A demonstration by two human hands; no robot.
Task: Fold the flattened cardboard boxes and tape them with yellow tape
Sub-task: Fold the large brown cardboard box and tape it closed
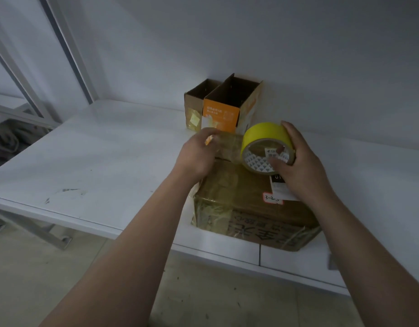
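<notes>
A brown cardboard box (248,204) with old tape and a white label lies closed on the white table (104,161), near its front edge. My right hand (303,161) grips a roll of yellow tape (262,138) above the box's far side, thumb in the core. A translucent strip of tape (227,147) runs left from the roll. My left hand (199,152) pinches the strip's free end over the box's far left corner.
Two open-topped boxes stand against the back wall: a plain brown one (194,107) and an orange printed one (229,107). A metal frame (69,50) rises at the left. The floor (203,298) lies below the table's front edge.
</notes>
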